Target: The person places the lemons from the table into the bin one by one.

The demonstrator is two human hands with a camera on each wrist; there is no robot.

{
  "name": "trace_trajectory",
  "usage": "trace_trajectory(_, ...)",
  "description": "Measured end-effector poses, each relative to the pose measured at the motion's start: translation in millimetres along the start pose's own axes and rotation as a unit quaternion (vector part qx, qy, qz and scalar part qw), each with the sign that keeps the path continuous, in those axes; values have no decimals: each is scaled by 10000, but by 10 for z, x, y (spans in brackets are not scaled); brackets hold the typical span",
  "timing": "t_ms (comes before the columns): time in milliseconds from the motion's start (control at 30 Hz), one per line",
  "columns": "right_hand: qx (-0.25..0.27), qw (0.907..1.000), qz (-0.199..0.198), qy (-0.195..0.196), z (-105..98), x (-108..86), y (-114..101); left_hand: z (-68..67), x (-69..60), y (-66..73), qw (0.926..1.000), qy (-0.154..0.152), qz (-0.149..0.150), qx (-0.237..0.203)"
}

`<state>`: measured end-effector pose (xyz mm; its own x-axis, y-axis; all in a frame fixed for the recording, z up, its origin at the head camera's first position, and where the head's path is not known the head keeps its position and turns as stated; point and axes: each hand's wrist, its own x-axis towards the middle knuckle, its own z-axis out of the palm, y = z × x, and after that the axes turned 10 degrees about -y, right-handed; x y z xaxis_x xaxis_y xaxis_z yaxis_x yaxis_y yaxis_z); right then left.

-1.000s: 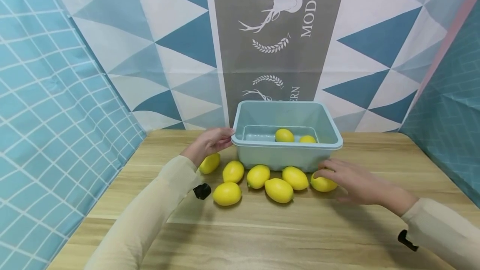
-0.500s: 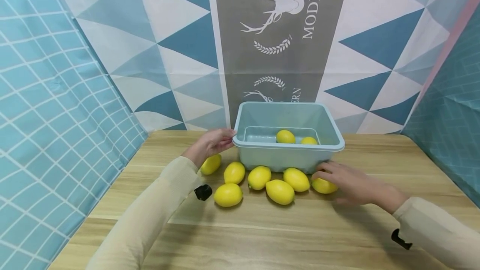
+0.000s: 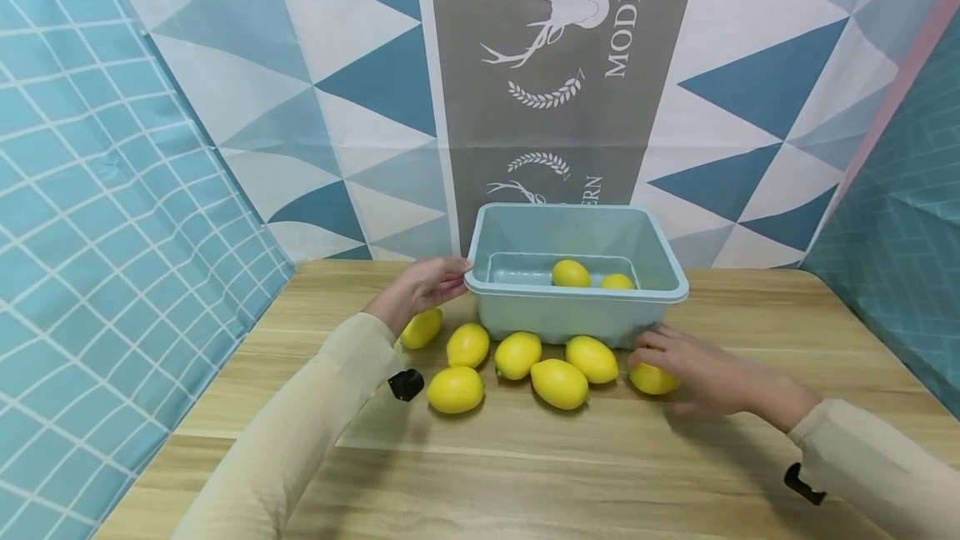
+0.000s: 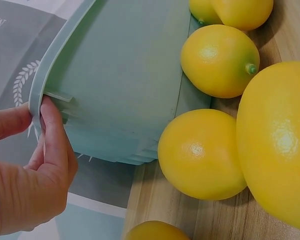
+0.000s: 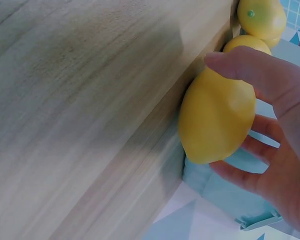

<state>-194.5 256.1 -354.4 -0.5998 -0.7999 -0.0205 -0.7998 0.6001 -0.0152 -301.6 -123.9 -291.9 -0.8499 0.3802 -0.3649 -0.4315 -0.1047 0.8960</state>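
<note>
A light blue plastic bin (image 3: pixel 525 312) stands on the table against the back wall. My left hand (image 3: pixel 420 288) pinches the bin's left rim, thumb outside and fingers beneath the lip, as the left wrist view shows. At the bin's right front corner, my right hand (image 3: pixel 708 372) holds a yellow lemon (image 5: pixel 217 120), with the thumb on one side and the fingers curled round the other. Two lemons lie inside the bin, one of them a lemon (image 3: pixel 571 273) near the middle. Several more lemons, such as this lemon (image 3: pixel 559 383), lie along the bin's front.
One lemon (image 3: pixel 422 328) lies partly behind the left forearm. The wooden table (image 3: pixel 510 482) meets a patterned back wall (image 3: pixel 375 107). Blue tiled sheeting (image 3: pixel 97 190) lines the left side, and a teal sheet (image 3: pixel 900 248) the right.
The lemon under my right hand has shifted slightly to the right, away from its neighbour, and the fingers moved with it. My left hand stays on the rim.
</note>
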Motion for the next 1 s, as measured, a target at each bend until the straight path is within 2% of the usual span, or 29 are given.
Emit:
trace_trajectory(233, 539, 9952, 291, -765, 70, -61, -2, 8, 5, -16, 10000, 63, -34, 12)
trace_trajectory(300, 625, 9939, 313, -854, 87, -73, -4, 13, 12, -12, 9999, 104, -67, 74)
trace_trajectory(467, 548, 9958, 304, -665, 109, -70, 1, 13, 17, 0, 9996, 194, -109, 162)
trace_trajectory(633, 533, 9967, 323, -519, 102, -35, 33, -21, -5, -20, 9999, 117, -32, 49)
trace_trajectory(1000, 628, 9959, 392, -524, 145, -37, 21, -1, 23, 1, 9999, 95, -116, 56)
